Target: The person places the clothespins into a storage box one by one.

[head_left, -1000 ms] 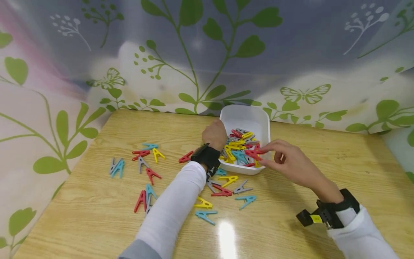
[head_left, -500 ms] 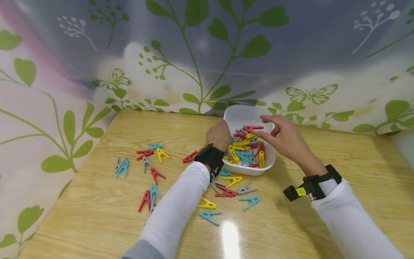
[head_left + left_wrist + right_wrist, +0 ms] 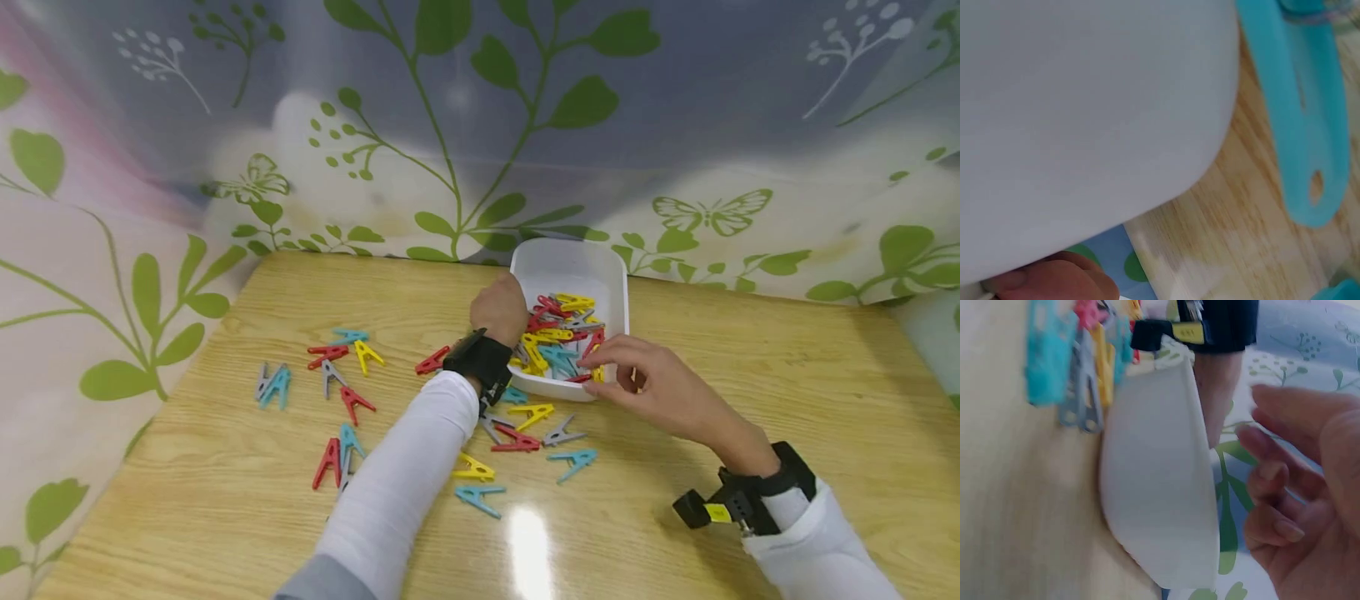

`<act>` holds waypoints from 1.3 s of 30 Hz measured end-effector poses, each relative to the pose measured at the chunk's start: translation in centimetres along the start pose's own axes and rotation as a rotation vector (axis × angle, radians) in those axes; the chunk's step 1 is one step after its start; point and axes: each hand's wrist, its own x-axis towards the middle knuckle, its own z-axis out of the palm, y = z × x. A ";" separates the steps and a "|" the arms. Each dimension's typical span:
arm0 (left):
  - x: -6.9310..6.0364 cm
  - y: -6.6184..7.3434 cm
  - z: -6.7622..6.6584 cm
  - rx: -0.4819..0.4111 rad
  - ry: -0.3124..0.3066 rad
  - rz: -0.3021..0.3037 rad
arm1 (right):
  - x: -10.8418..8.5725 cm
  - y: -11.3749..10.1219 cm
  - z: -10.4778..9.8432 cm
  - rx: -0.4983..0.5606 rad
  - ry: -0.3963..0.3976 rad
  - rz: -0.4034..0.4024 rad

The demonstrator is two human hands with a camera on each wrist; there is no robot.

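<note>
A white plastic tub (image 3: 570, 260) stands at the back of the table with a heap of red, yellow, blue and grey clothespins (image 3: 557, 335) in it. My left hand (image 3: 500, 312) holds the tub's left side; in the left wrist view its curled fingertips (image 3: 1054, 281) show at the rim. Over the front right rim hovers my right hand (image 3: 663, 387), thumb and forefinger parted above the clothespins. From the right wrist view, its bent fingers (image 3: 1279, 528) have no clothespin between them. Part of the heap's left side is hidden behind my left hand.
Loose clothespins lie in front of the tub, among them a blue one (image 3: 573, 463) and a red one (image 3: 515, 440). Further left are more, such as a yellow one (image 3: 367, 357). A patterned cloth (image 3: 360, 125) hangs behind the wooden table (image 3: 187, 517).
My right hand, which pinched a red clothespin, moved back over the tub and let it go there. It has since come forward to the front right rim. My left hand stays put.
</note>
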 end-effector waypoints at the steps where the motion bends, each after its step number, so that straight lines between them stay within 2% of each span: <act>1: 0.0 -0.1 -0.1 0.000 -0.002 0.004 | -0.3 -0.1 0.4 0.013 -0.027 -0.015; 7: 0.3 -0.6 -0.5 -0.018 -0.050 -0.016 | -1.3 -1.0 2.8 0.003 -0.246 -0.011; 11: 0.5 -0.8 -0.5 -0.024 -0.072 -0.017 | -1.7 -1.3 4.2 -0.098 -0.315 0.008; 17: 0.6 -0.9 -0.6 -0.022 -0.106 -0.023 | -1.9 -1.9 5.4 -0.267 -0.346 -0.011; 20: 0.6 -0.8 -0.6 -0.029 -0.113 -0.022 | -2.0 -2.1 5.7 -0.305 -0.346 -0.026; 23: 0.5 -0.6 -0.6 -0.033 -0.106 -0.017 | -2.1 -2.1 5.9 -0.317 -0.339 -0.028; 32: 0.3 -0.2 -0.5 -0.029 -0.099 -0.012 | -2.3 -2.0 5.9 -0.273 -0.366 0.048; 39: 0.2 0.0 -0.4 -0.024 -0.084 -0.015 | -2.5 -2.0 6.0 -0.301 -0.351 0.050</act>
